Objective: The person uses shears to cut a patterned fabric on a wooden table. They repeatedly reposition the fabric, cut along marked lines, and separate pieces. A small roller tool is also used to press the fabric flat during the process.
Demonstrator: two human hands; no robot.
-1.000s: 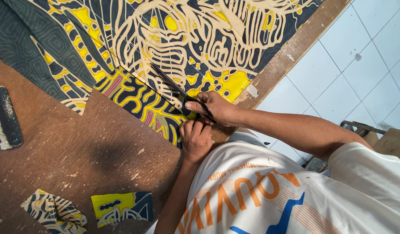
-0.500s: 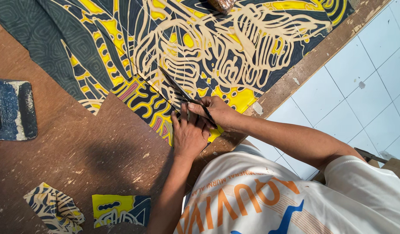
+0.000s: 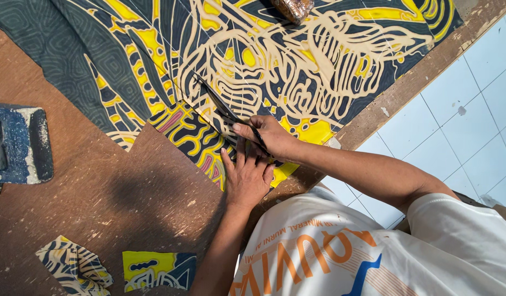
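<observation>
A large patterned cloth [image 3: 296, 60] in dark blue, yellow and cream lies spread over the brown wooden table [image 3: 99, 203]. My right hand [image 3: 269, 137] grips black scissors [image 3: 223, 107], whose blades point up-left into the cloth. My left hand [image 3: 247, 178] rests flat, fingers spread, on the cloth's near edge just below the scissors, pressing the cloth down.
Two cut cloth scraps [image 3: 77, 266] [image 3: 157, 269] lie near the table's lower edge. A blue and white block-like tool [image 3: 20, 143] sits at the left. A brown wrapped object [image 3: 294, 8] rests on the cloth at the top. White floor tiles [image 3: 466, 115] lie beyond the table's right edge.
My left hand has opened out flat on the cloth's edge. The scissors sit further into the cloth, and the view has shifted slightly.
</observation>
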